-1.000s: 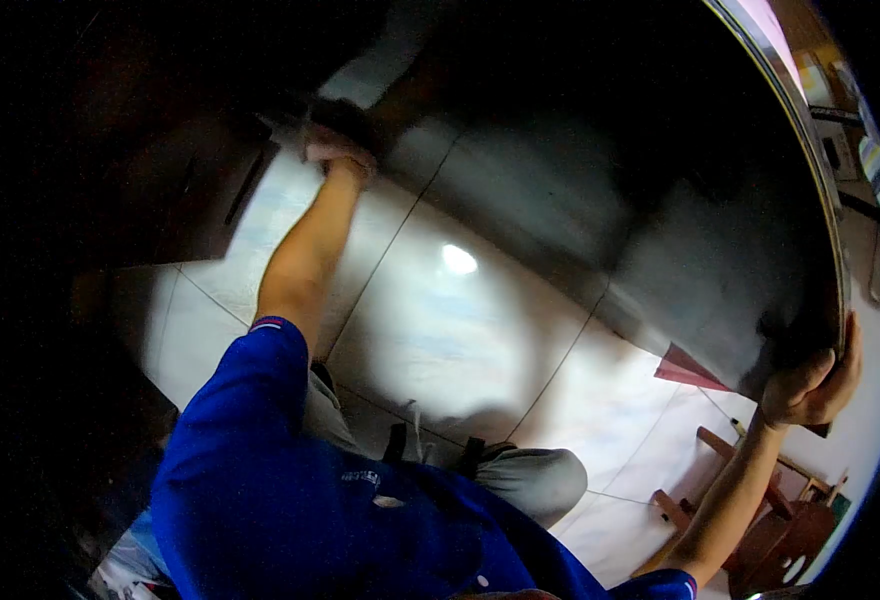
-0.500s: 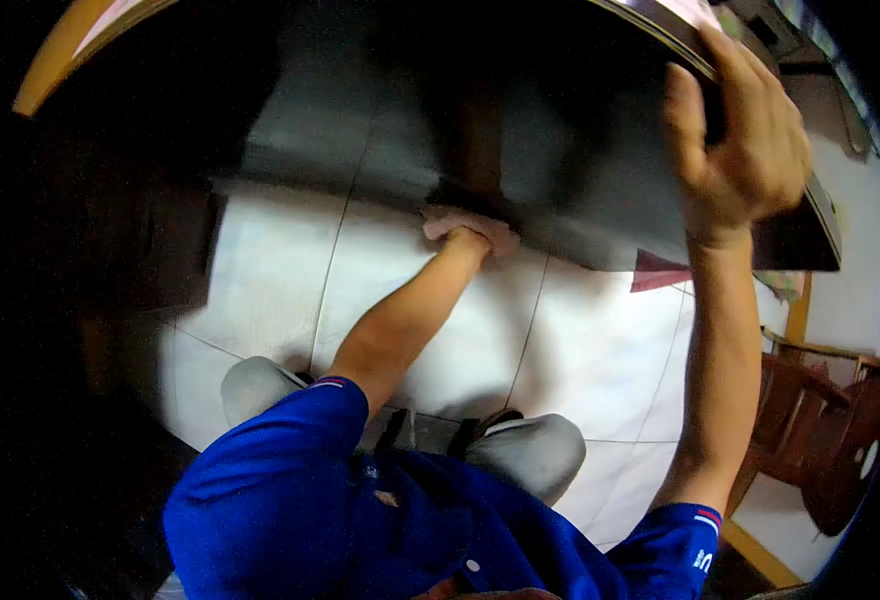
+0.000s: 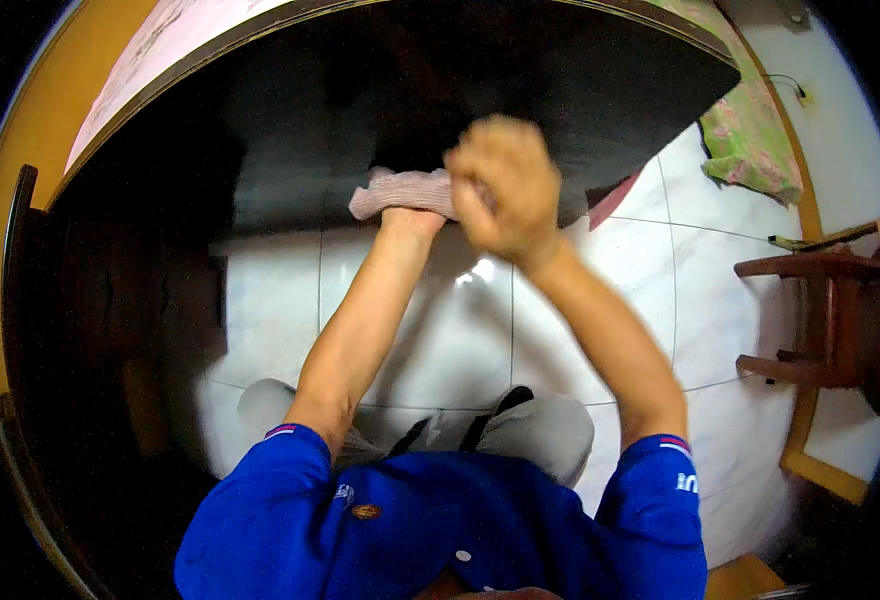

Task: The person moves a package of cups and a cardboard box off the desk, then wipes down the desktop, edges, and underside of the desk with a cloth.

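A pale pink ribbed cloth point(image 3: 400, 194) lies against the lower part of a dark glossy panel point(image 3: 300, 150). My left hand point(image 3: 416, 219) holds the cloth there, its fingers hidden behind the folds and only the wrist side showing. Right beside it, my right hand point(image 3: 508, 190) is raised in front of the panel, slightly blurred, with its fingers curled in. It overlaps the right end of the cloth in this view, and I cannot tell what is inside its fingers.
White floor tiles point(image 3: 600, 300) spread beneath my bent knees. A brown wooden chair point(image 3: 820, 320) stands at the right. Green flowered fabric point(image 3: 760, 165) hangs at the upper right, near a dark red piece of cloth point(image 3: 612, 203). Dark furniture point(image 3: 130, 300) rises on the left.
My right hand has left the panel's upper right edge and come down and left beside the cloth. The left hand and cloth have shifted left and slightly up in view; the camera has turned too.
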A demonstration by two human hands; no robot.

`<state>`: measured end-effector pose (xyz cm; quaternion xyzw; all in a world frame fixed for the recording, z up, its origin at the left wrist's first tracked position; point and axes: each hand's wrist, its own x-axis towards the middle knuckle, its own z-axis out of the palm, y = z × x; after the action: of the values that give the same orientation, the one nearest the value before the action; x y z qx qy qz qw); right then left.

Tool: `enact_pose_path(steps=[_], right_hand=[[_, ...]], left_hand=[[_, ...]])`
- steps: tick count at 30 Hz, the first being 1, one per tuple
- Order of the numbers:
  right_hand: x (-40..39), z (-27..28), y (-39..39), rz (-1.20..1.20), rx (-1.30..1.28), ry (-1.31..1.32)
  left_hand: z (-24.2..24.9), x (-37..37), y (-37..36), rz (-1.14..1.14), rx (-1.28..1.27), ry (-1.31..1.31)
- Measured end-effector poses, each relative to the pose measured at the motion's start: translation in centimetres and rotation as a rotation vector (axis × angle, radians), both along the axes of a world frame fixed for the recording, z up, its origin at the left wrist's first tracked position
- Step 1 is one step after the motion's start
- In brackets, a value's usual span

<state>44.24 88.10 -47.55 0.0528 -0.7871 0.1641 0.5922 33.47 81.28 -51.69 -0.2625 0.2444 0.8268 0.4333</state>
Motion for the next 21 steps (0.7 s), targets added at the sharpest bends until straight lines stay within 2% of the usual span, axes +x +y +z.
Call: enact_pose_path(steps=[2,4,5,6,7,8,10,11,12,14,15,17,18,19,20,21], right_hand=[[4.3,-6.2,-2.4,-0.006,-0.332,-0.414],[5.9,-10.4,-3.4,0.095,-1.035,-1.019],[5.2,-13.8,-3.3,0.089,-1.049,-0.997],[3.7,-17.1,-2.5,0.076,-1.298,-0.728],[2.7,-18.6,-1.5,0.064,-1.514,-0.439],[2.7,-17.4,-0.9,0.062,-1.514,-0.42],[3.2,-14.4,0.3,0.459,-1.804,0.1],[2.9,-15.7,1.2,0.382,-1.699,0.122],[3.3,-17.3,1.5,0.382,-1.683,0.127],[3.3,-17.9,1.9,0.502,-1.828,0.317],[3.5,-17.7,2.7,0.53,-1.868,0.372],[3.8,-16.7,4.3,0.589,-1.94,0.49],[3.8,-16.3,5.1,0.601,-1.963,0.539],[3.3,-15.8,6.1,0.603,-1.977,0.584],[3.1,-15.6,6.9,0.588,-1.981,0.618],[2.8,-15.5,7.9,0.557,-1.983,0.646]], left_hand=[[1.2,0.7,0.1,-0.031,0.059,0.009],[1.1,2.4,0.5,-0.109,0.066,0.093],[1.0,3.3,0.8,-0.154,0.059,0.15],[0.8,4.2,1.0,-0.193,0.05,0.204],[0.6,4.9,1.1,-0.231,0.037,0.268],[0.3,5.5,1.0,-0.268,0.024,0.34],[-0.9,6.4,0.3,-0.332,-0.011,0.481],[-1.5,6.5,-0.1,-0.387,-0.046,0.596],[-2.4,7.1,-1.0,-0.389,-0.031,0.604],[-1.0,7.4,-2.4,-0.874,-0.35,1.214],[-0.8,6.9,-3.1,-0.891,-0.378,1.541],[4.8,7.5,-3.7,-0.822,-0.643,2.137],[5.3,6.1,-3.4,-0.472,-0.47,2.532],[7.8,5.0,-2.4,-0.243,-0.408,2.788],[9.9,4.0,-1.6,0.046,-0.469,3.116],[12.3,3.8,-1.2,0.223,-0.564,3.253]])
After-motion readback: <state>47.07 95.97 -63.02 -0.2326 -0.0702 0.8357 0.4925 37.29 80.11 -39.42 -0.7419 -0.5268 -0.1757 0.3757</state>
